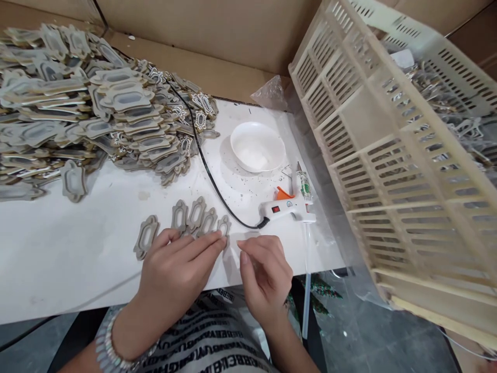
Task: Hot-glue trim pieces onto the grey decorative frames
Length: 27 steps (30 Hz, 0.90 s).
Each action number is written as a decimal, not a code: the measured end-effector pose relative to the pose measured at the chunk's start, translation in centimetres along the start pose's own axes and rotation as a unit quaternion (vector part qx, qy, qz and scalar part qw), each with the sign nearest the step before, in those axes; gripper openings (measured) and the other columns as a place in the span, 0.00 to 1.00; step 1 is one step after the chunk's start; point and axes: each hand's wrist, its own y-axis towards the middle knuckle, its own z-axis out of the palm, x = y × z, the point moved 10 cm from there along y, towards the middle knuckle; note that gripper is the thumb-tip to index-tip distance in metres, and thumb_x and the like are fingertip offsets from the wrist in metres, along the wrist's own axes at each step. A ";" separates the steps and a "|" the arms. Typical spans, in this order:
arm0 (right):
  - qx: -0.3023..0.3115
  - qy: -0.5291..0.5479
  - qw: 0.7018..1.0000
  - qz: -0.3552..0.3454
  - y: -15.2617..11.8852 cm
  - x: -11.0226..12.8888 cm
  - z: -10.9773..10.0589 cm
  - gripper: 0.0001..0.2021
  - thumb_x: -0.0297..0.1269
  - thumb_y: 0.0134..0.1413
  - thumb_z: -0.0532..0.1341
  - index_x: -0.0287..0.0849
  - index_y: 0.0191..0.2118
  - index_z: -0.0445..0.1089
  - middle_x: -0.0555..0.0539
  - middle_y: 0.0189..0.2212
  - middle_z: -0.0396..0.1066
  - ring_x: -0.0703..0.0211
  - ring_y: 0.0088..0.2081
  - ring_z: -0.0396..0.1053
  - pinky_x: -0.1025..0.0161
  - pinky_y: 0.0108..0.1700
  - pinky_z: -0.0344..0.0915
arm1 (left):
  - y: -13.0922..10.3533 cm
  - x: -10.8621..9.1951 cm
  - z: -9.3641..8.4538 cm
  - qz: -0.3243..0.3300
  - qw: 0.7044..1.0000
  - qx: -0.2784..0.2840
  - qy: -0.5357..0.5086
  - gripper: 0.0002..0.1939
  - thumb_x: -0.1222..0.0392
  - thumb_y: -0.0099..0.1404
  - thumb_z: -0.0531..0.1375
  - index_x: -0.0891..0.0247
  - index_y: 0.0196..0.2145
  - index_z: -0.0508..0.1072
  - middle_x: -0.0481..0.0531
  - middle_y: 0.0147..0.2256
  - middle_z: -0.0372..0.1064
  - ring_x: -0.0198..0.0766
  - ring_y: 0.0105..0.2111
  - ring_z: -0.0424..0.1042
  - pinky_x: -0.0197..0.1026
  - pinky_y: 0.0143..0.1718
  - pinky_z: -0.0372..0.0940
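Note:
My left hand lies with its fingers stretched over a short row of grey ornamental frames, the fingertips touching the rightmost small frame. Beside it in the row are more grey frames, one at the row's left end. A separate frame lies left of the row, near my knuckles. My right hand is just above the table's front edge, thumb and forefinger tips brought close in a pinch. Whatever may be between them is too small to make out.
A large heap of similar frames covers the back left. A white bowl stands behind a white glue gun, whose black cord crosses the table. On the right, a slatted plastic crate holds metallic pieces. The table is white.

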 end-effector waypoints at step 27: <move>0.083 -0.080 0.993 -0.029 0.1 0.5 2.8 0.13 0.23 0.63 0.57 0.42 0.50 0.68 0.45 0.39 0.79 0.57 0.39 0.73 0.56 0.42 0.74 | 0.1 2.0 -0.8 -0.009 0.985 0.029 0.172 0.06 0.56 0.66 0.62 0.52 0.40 0.78 0.49 0.46 0.77 0.47 0.35 0.68 0.52 0.37 0.54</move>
